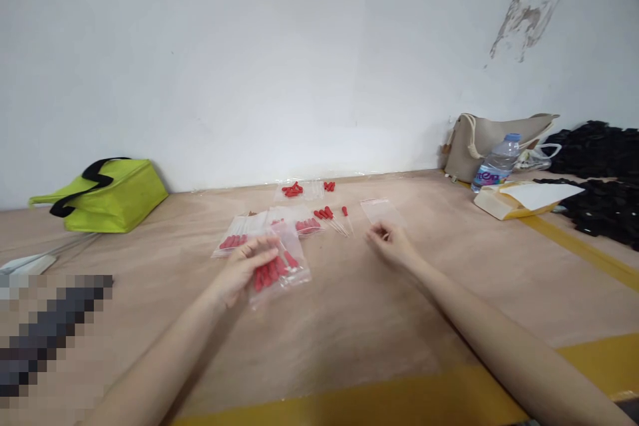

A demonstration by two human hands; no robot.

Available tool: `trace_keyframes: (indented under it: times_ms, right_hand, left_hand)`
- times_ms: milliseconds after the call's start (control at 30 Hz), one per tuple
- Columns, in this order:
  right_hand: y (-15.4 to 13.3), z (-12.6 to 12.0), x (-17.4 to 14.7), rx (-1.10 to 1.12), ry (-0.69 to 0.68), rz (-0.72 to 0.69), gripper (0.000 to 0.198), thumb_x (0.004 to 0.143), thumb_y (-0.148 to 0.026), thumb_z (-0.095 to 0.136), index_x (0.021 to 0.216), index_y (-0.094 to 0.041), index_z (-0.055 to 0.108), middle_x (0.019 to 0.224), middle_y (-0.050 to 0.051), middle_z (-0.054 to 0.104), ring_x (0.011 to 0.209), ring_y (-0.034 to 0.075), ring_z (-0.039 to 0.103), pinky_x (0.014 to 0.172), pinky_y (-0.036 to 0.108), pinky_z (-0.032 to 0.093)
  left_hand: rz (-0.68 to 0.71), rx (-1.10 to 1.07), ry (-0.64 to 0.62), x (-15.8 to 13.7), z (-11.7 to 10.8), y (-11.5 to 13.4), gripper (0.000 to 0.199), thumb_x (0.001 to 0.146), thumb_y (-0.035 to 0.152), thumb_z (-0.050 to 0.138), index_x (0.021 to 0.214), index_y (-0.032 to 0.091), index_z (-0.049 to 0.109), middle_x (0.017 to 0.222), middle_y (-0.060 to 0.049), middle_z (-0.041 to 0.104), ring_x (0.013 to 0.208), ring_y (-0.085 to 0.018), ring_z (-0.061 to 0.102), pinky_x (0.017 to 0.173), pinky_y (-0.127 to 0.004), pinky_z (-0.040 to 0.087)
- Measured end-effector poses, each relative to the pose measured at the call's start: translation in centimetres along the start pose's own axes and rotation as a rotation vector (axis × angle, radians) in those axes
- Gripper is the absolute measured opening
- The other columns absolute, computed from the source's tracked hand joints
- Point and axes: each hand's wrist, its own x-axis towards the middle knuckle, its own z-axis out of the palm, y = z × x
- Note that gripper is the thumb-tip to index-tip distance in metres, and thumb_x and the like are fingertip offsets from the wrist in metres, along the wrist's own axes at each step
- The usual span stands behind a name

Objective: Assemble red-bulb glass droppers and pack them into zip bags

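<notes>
My left hand point(243, 267) grips a clear plastic bag point(302, 274) by its upper part, fingers behind and thumb in front. Several red-bulbed droppers point(269, 273) show inside it, bulbs towards me. My right hand point(392, 246) hovers over the table with fingers curled together; whatever is between them, if anything, is hidden. Just beyond it lies a flat clear bag point(382, 210). Between the hands, several loose droppers point(327, 213) with thin pale stems lie fanned out, and a single dropper point(345, 212) sits apart. Filled dropper bags point(233, 240) lie behind my left hand.
Red rubber bulbs point(292, 190) and thin clear tubes point(314, 190) lie near the wall. A lime-green bag point(120, 196) stands left. At right are a beige handbag point(462, 146), a water bottle point(499, 163), an open carton point(499, 203) and a black heap point(599, 153). Yellow tape point(349, 403) lines the front edge.
</notes>
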Motion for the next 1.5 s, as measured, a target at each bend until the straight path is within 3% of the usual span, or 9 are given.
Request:
trace_keyframes:
  times_ms: [267, 467, 600, 767, 933, 1033, 1267, 1433, 1500]
  right_hand:
    - [5.7, -2.4, 2.2, -0.563, -0.011, -0.072, 0.037, 0.076, -0.041, 0.049, 0.101, -0.017, 0.06, 0.115, 0.014, 0.052, 0.108, 0.026, 0.046, 0.09, 0.04, 0.034]
    - [5.6, -2.3, 2.6, -0.546, 0.071, 0.148, 0.03, 0.072, -0.041, 0.053, 0.086, -0.016, 0.065, 0.102, 0.013, 0.057, 0.099, 0.023, 0.051, 0.087, 0.034, 0.037]
    - [5.1, -2.9, 3.4, -0.55, 0.166, 0.417, 0.062, 0.056, -0.045, 0.065, 0.103, -0.008, 0.055, 0.104, 0.02, 0.054, 0.098, 0.028, 0.052, 0.082, 0.035, 0.041]
    - [5.3, -3.9, 4.7, -0.391, 0.119, 0.48, 0.071, 0.051, -0.029, 0.069, 0.116, -0.01, 0.044, 0.104, 0.017, 0.056, 0.095, 0.029, 0.053, 0.08, 0.038, 0.042]
    - [3.6, -4.1, 3.5, -0.182, 0.115, 0.468, 0.026, 0.065, -0.021, 0.059, 0.089, -0.013, 0.057, 0.082, 0.009, 0.062, 0.077, 0.021, 0.059, 0.071, 0.032, 0.045]
    - [0.5, -3.7, 0.5, 0.109, -0.084, 0.47, 0.016, 0.071, -0.023, 0.055, 0.083, -0.013, 0.056, 0.071, 0.006, 0.061, 0.063, 0.014, 0.059, 0.064, 0.027, 0.047]
    - [-7.1, 0.2, -8.7, 0.6, -0.659, 0.358, 0.054, 0.061, -0.032, 0.069, 0.108, -0.014, 0.048, 0.087, 0.006, 0.06, 0.076, 0.013, 0.058, 0.07, 0.026, 0.046]
    - [-6.9, 2.7, -7.5, 0.404, -0.9, 0.314, 0.047, 0.069, -0.039, 0.06, 0.11, -0.017, 0.049, 0.067, 0.0, 0.058, 0.051, 0.009, 0.053, 0.051, 0.023, 0.043]
    - [-5.6, 2.9, -4.6, 0.179, -0.697, 0.213, 0.029, 0.073, -0.037, 0.055, 0.091, -0.015, 0.058, 0.059, -0.001, 0.055, 0.051, 0.01, 0.051, 0.051, 0.022, 0.04]
  left_hand:
    - [-0.021, 0.191, 0.179, 7.1, -7.9, 2.5, 0.053, 0.075, 0.001, 0.053, 0.122, 0.017, 0.036, 0.077, 0.002, 0.061, 0.059, -0.01, 0.062, 0.059, -0.023, 0.051]
    - [0.043, 0.699, 0.248, 9.2, -8.1, 2.1, 0.049, 0.069, 0.011, 0.062, 0.115, 0.011, 0.045, 0.087, -0.001, 0.057, 0.072, -0.014, 0.06, 0.065, -0.024, 0.049]
    - [0.117, 0.827, 0.356, 9.6, -8.2, 1.9, 0.043, 0.056, 0.012, 0.071, 0.097, 0.012, 0.058, 0.094, -0.006, 0.055, 0.096, -0.027, 0.052, 0.084, -0.038, 0.042]
    - [0.561, 1.07, 0.575, 7.5, -6.3, 0.7, 0.023, 0.072, 0.022, 0.059, 0.095, 0.019, 0.058, 0.1, -0.007, 0.05, 0.107, -0.029, 0.042, 0.095, -0.045, 0.031]
    - [0.832, 1.052, 0.265, 3.0, -1.2, -2.0, 0.014, 0.077, 0.025, 0.054, 0.089, 0.02, 0.06, 0.099, -0.005, 0.051, 0.098, -0.02, 0.049, 0.088, -0.036, 0.04]
    - [0.736, 0.959, 0.073, 1.0, 1.5, -3.5, 0.014, 0.079, 0.025, 0.052, 0.091, 0.019, 0.058, 0.1, -0.005, 0.052, 0.095, -0.018, 0.05, 0.083, -0.032, 0.042]
    - [0.529, 0.895, -0.078, -0.4, 5.4, -4.1, 0.026, 0.087, 0.032, 0.039, 0.104, 0.021, 0.055, 0.103, -0.006, 0.057, 0.097, -0.018, 0.053, 0.085, -0.033, 0.042]
    - [0.529, 1.13, -0.237, -0.8, 6.0, -4.9, 0.043, 0.086, 0.041, 0.039, 0.123, 0.02, 0.044, 0.13, -0.009, 0.041, 0.119, -0.024, 0.037, 0.098, -0.041, 0.031]
    - [0.52, 1.22, -0.317, -0.8, 5.5, -4.9, 0.046, 0.085, 0.044, 0.04, 0.125, 0.022, 0.043, 0.137, -0.008, 0.033, 0.125, -0.026, 0.028, 0.101, -0.044, 0.027]
